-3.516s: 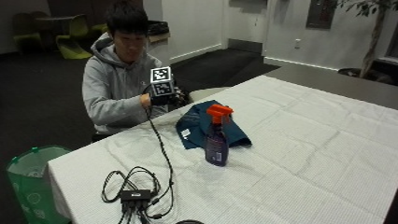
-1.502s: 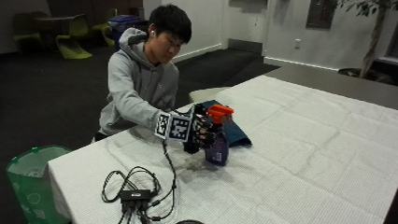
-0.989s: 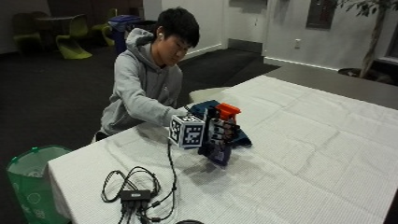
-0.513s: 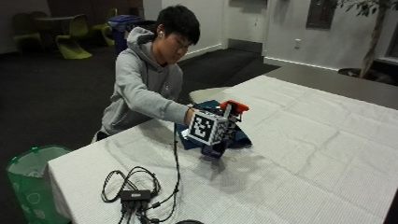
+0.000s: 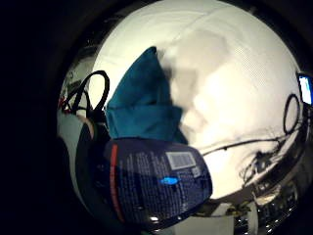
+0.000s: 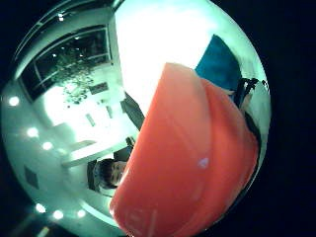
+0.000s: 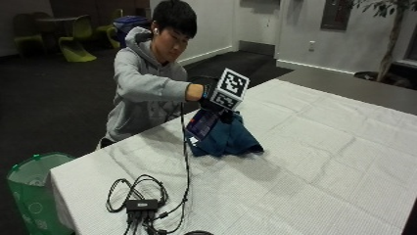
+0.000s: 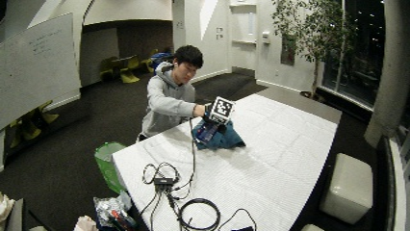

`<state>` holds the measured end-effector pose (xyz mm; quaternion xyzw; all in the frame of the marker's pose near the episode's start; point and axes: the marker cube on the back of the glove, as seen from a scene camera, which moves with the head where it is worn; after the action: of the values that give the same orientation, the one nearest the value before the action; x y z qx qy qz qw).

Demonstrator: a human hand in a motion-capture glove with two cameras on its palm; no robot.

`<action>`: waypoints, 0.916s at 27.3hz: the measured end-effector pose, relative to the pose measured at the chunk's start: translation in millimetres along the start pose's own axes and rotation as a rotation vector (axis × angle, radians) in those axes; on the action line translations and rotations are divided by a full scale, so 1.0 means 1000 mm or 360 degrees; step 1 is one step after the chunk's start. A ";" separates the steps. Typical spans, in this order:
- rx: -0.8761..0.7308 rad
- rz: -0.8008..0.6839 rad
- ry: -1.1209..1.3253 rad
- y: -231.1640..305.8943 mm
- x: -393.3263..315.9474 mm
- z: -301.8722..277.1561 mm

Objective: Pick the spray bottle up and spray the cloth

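1. My hand [image 7: 212,100] is wrapped around the bottle [image 7: 201,124] up at its neck, just under the orange sprayer head [image 6: 187,163]. The bottle hangs lifted and tilted above the cloth [image 7: 229,138], clear of the counter [image 7: 312,161].
2. The cloth is a blue heap lying on the counter's near side, right below the bottle; in the little-finger palm view it sits just beyond the bottle's labelled body [image 5: 156,183].
3. Handling, as I judge it: the bottle is stiff plastic with a smooth, likely slippery body. I cannot tell how full it is, so its weight may shift as it tilts.
4. The neck is the right place to hold: the body hangs below, and a finger should be able to reach the trigger. I cannot see the trigger itself, nor which way the nozzle faces.
5. The cloth is soft and limp. It will not resist a spray, but it is bunched, so only the top folds would get wet.
6. A black cable [image 7: 185,147] trails from my hand down beside the cloth; it could drag.
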<state>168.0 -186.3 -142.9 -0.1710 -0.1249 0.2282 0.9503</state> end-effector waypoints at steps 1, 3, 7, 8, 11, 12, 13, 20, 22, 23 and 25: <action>-0.0052 0.0020 0.0060 0.007 -0.007 0.001; -0.0145 0.0055 0.0175 0.021 -0.019 0.003; -0.0247 0.0100 0.0372 0.037 -0.036 0.011; -0.0255 0.0111 0.0425 0.039 -0.038 0.015; -0.0253 0.0152 0.0579 0.037 -0.037 0.031; -0.0247 0.0164 0.0615 0.035 -0.036 0.037; -0.0241 0.0172 0.0640 0.033 -0.034 0.044; -0.0232 0.0150 0.0642 0.018 -0.025 0.094; -0.0235 0.0139 0.0641 0.019 -0.028 0.100; -0.0236 0.0133 0.0642 0.021 -0.030 0.100; -0.0233 0.0122 0.0652 0.025 -0.036 0.097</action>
<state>96.4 -156.3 -70.1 -0.2869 0.0611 0.2150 0.9315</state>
